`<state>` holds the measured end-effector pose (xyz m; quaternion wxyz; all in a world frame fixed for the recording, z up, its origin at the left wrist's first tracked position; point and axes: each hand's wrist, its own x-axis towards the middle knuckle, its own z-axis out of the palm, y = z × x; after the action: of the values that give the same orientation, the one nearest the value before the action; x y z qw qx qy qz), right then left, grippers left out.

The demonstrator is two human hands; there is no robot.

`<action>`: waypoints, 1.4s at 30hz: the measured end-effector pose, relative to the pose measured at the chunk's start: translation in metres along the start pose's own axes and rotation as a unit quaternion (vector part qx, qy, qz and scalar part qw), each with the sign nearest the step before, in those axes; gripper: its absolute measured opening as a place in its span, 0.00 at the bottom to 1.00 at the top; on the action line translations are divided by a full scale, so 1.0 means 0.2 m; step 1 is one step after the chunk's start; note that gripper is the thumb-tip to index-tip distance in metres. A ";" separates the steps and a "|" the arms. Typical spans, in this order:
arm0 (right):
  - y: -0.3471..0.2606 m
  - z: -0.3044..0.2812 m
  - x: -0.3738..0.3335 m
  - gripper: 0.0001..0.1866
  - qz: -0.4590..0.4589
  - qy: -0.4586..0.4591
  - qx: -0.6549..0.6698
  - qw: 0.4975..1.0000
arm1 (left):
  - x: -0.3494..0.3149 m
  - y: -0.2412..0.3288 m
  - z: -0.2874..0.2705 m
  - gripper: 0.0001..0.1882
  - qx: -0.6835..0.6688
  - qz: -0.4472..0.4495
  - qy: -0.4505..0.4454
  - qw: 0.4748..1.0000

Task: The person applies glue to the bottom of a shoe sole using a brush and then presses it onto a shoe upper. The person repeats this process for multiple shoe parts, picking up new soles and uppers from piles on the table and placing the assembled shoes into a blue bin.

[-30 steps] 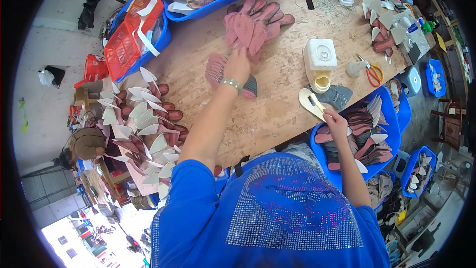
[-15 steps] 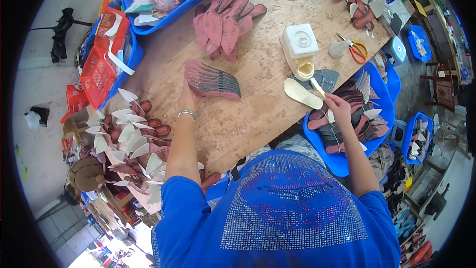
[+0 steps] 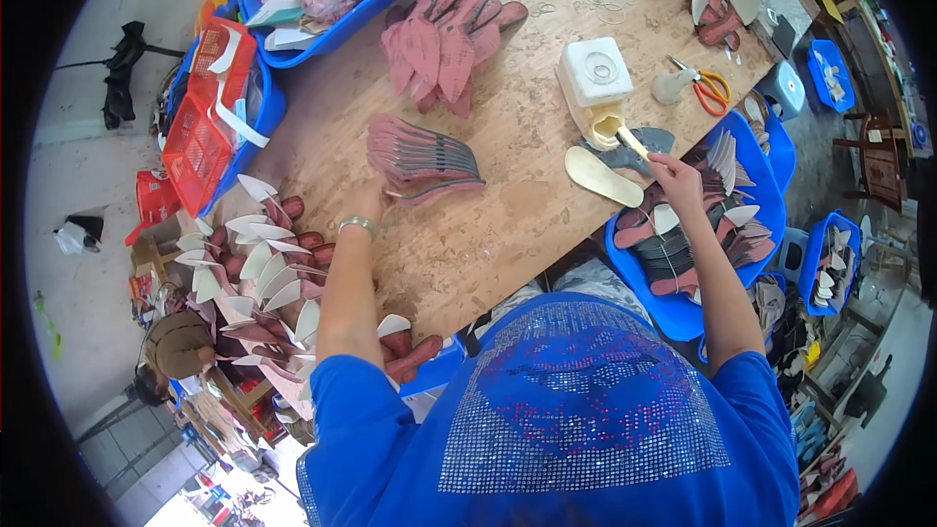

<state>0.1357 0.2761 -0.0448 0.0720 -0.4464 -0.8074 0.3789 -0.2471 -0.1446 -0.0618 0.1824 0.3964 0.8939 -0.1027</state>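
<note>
A stack of dark red shoe insoles point(image 3: 415, 148) lies fanned out on the table. Its lowest insole sticks out toward me, and my left hand point(image 3: 365, 199) pinches that one at its left end. My right hand point(image 3: 677, 182) grips a pale brush point(image 3: 632, 142), whose tip is at the mouth of a white plastic glue bottle point(image 3: 597, 78) with a cut-open yellowish spout. Just below the spout lies a cream insole-shaped piece point(image 3: 603, 177), partly over a dark grey flat piece point(image 3: 652, 144).
More red insoles point(image 3: 454, 44) are heaped farther back. Orange-handled pliers point(image 3: 712, 90) lie right of the bottle. Insoles with white tips point(image 3: 268, 268) crowd the left table edge. A blue bin point(image 3: 672, 315) of bundled insoles stands at my right, and red baskets point(image 3: 198, 151) at far left.
My right hand has moved the brush up from the cream piece to the bottle's spout. My left hand has drawn toward me, and the lowest insole now stands apart from the stack.
</note>
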 end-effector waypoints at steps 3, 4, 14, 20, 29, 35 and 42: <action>0.07 0.00 0.03 0.13 -0.047 0.015 -0.037 0.998 | -0.17 0.08 -0.02 0.06 -0.101 0.084 0.076 0.988; 0.07 0.00 0.04 0.13 -0.057 0.011 -0.057 0.997 | -0.23 0.12 -0.07 0.08 -0.167 0.083 0.052 0.981; -0.12 0.11 0.25 0.10 -0.211 -0.008 -0.260 0.942 | -0.50 1.01 -0.28 0.15 -0.621 0.022 -0.085 0.779; -0.15 0.06 0.24 0.09 -0.225 -0.022 -0.303 0.926 | -0.37 1.29 0.02 0.17 -0.784 -0.045 -0.131 0.605; 0.02 -0.03 -0.19 0.10 -0.089 -0.040 -0.059 0.994 | -0.50 1.26 -0.02 0.12 -0.807 -0.202 -0.244 0.498; -0.04 0.09 -0.51 0.13 -0.045 -0.205 0.277 0.938 | -0.53 1.29 0.01 0.11 -0.831 -0.246 -0.221 0.447; -0.08 0.25 -0.44 0.12 -0.066 -0.162 0.088 0.981 | -0.54 1.29 0.07 0.09 -0.868 -0.247 -0.227 0.366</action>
<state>0.1550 0.1761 -0.0498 0.0036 -0.3166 -0.7997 0.5102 0.0145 -0.0500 -0.0400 0.5883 -0.2576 0.4728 0.6033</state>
